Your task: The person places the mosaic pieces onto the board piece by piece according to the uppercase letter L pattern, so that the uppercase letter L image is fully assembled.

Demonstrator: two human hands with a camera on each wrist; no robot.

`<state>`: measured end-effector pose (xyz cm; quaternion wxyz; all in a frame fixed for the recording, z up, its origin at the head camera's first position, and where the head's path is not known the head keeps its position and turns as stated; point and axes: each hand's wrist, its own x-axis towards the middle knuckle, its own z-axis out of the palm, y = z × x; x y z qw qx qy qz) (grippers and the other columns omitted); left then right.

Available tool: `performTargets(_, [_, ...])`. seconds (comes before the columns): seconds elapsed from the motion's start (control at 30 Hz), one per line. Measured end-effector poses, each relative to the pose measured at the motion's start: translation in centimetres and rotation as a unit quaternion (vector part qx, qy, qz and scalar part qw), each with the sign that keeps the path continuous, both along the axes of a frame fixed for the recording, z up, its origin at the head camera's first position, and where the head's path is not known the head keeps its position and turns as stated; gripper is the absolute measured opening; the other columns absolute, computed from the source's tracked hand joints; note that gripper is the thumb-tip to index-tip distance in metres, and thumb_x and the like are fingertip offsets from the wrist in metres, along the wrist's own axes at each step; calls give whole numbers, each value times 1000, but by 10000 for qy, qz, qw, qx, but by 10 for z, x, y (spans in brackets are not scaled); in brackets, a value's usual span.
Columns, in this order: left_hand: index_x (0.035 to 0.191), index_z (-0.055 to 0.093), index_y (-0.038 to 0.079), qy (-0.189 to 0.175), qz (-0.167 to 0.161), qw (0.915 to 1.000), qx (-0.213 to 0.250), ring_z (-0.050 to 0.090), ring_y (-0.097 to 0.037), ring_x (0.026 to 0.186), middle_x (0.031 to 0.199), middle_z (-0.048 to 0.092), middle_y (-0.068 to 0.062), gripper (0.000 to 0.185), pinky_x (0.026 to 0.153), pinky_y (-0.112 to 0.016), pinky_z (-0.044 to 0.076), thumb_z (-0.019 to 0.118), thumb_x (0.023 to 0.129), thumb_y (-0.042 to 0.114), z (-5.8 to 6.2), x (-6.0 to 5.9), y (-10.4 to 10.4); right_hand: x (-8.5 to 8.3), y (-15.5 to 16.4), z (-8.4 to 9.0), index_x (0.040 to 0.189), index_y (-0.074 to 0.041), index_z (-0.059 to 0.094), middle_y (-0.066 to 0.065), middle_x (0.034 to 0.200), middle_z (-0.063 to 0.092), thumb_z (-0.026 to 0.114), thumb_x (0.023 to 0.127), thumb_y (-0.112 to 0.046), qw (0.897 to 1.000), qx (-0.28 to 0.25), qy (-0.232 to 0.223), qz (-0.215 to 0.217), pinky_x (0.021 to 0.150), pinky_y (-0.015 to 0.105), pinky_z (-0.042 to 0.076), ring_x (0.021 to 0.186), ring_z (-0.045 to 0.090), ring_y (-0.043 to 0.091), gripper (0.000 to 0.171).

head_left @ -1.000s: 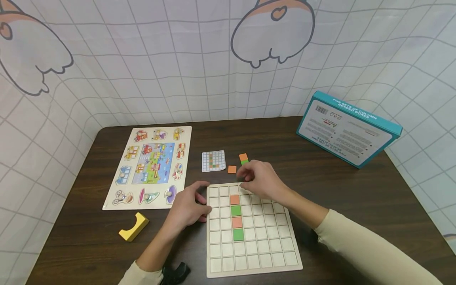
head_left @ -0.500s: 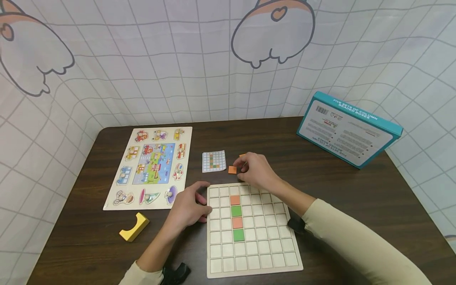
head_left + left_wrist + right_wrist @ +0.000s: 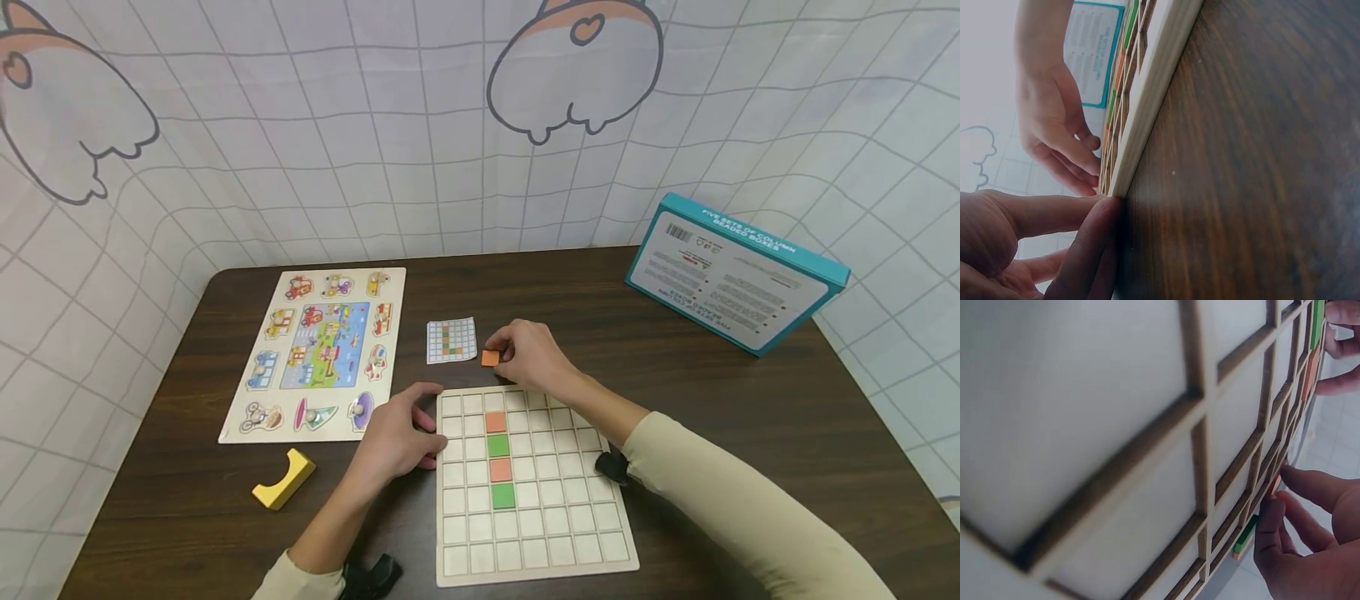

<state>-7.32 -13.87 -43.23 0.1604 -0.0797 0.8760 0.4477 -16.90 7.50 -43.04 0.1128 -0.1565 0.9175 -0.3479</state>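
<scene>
In the head view a grid board (image 3: 525,517) lies flat with orange and green square tiles in one column. My left hand (image 3: 397,433) rests at its left edge, fingertips touching the rim; the left wrist view shows the extended fingers (image 3: 1060,212) meeting the board's wooden side. Past the far edge, my right hand (image 3: 532,358) pinches an orange tile (image 3: 490,358) between thumb and fingertips. The right wrist view shows that orange tile (image 3: 1275,484) between the fingers and a green tile (image 3: 1245,534) close by, which the hand hides in the head view.
A small pattern card (image 3: 452,340) lies left of the pinched tile. Farther left are a knob puzzle board (image 3: 262,408) with vehicle pictures and a yellow arch block (image 3: 285,481). A teal box (image 3: 735,271) stands at the back right of the dark wooden table (image 3: 712,400).
My right hand has shifted left from beside the stacked orange and green tiles to the loose orange tile and pinches it. The left hand stays at the board's edge.
</scene>
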Motion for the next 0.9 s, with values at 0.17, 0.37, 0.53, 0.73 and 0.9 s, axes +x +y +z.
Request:
performTargets(0.17, [142, 60, 14, -12, 7, 10000, -7, 65, -16, 51, 89, 63, -11, 68, 50, -31, 61, 83, 79, -2, 0, 0, 0, -2, -2, -1, 115, -4, 77, 10, 105, 66, 76, 88, 1, 9999, 17, 69, 72, 79, 31, 57, 83, 60, 16, 28])
performTargets(0.37, [142, 60, 14, -3, -3, 10000, -6, 65, -17, 51, 89, 63, -11, 68, 50, -31, 61, 83, 79, -1, 0, 0, 0, -3, -3, -3, 115, -4, 78, 10, 107, 65, 77, 88, 1, 9999, 36, 94, 78, 76, 30, 56, 85, 60, 17, 28])
performTargets(0.53, [142, 60, 14, 8, 11, 10000, -23, 65, -16, 51, 88, 63, -11, 68, 50, -31, 61, 83, 79, -1, 0, 0, 0, -3, -5, -4, 115, -5, 78, 10, 109, 64, 78, 89, -1, 10000, 44, -15, 61, 76, 29, 56, 90, 60, 20, 26])
performTargets(0.73, [142, 61, 14, 28, 20, 10000, 8, 65, -16, 51, 88, 63, -10, 68, 50, -31, 61, 82, 79, -2, -1, 0, 0, -2, -6, -4, 114, -5, 78, 9, 113, 64, 76, 90, -1, 9999, 139, -12, 95, 73, 27, 55, 91, 59, 20, 24])
performTargets(0.9, [142, 60, 13, 53, 10, 10000, 73, 65, -16, 52, 88, 63, -11, 68, 49, -31, 62, 82, 79, -3, -2, 0, -1, 0, -5, -3, 112, -5, 78, 9, 112, 64, 75, 89, 0, 9999, 100, 20, 101, 72, 28, 54, 91, 59, 21, 24])
